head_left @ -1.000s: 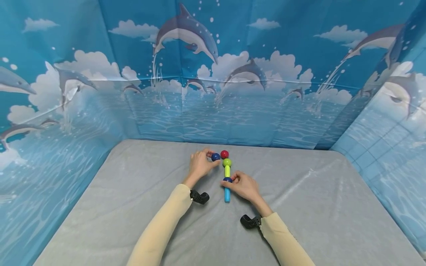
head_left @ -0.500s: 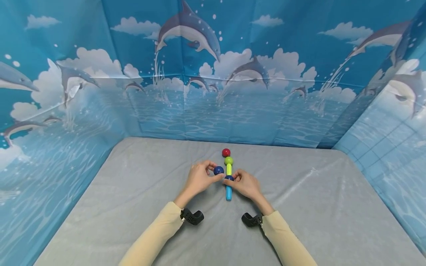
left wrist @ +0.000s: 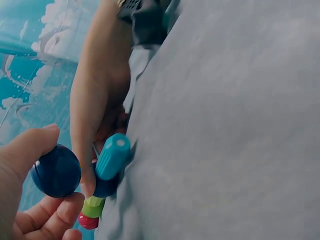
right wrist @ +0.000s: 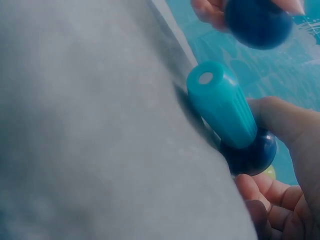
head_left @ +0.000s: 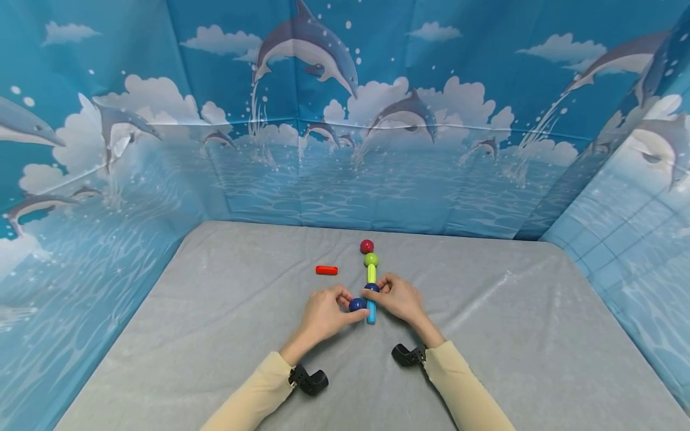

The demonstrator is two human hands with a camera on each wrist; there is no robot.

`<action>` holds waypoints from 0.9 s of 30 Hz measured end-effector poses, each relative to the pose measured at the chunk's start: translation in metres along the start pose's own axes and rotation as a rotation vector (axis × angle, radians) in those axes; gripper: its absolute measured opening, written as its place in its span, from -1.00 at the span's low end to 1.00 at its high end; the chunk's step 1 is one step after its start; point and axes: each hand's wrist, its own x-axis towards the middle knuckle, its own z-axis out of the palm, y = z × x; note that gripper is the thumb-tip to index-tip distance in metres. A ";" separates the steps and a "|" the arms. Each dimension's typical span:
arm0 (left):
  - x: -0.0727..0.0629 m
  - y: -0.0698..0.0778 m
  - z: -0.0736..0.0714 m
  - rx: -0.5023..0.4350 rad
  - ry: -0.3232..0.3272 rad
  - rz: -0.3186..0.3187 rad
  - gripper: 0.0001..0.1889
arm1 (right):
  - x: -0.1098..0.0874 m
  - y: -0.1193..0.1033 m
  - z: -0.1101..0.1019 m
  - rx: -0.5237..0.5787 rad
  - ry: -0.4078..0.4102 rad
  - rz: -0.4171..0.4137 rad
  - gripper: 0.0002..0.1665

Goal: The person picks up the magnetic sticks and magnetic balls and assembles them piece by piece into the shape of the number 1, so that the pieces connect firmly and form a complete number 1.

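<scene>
Left grip (head_left: 323,314) round one blue ball (left wrist: 57,171), right grip (head_left: 400,298) round second ball (right wrist: 254,154) against turquoise rod (right wrist: 226,112).

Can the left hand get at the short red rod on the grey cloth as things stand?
Probably yes: nothing visible lies between the left hand and the red rod, though the hand pinches a dark blue ball it may need to release.
</scene>
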 end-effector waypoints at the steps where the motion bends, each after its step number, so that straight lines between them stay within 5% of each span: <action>1: -0.002 0.000 0.001 -0.002 0.000 0.003 -0.58 | 0.000 0.000 0.000 0.001 0.001 0.001 -0.46; 27: -0.026 0.013 0.014 0.065 -0.050 0.017 -0.69 | -0.001 -0.003 -0.001 -0.011 0.000 0.018 -0.47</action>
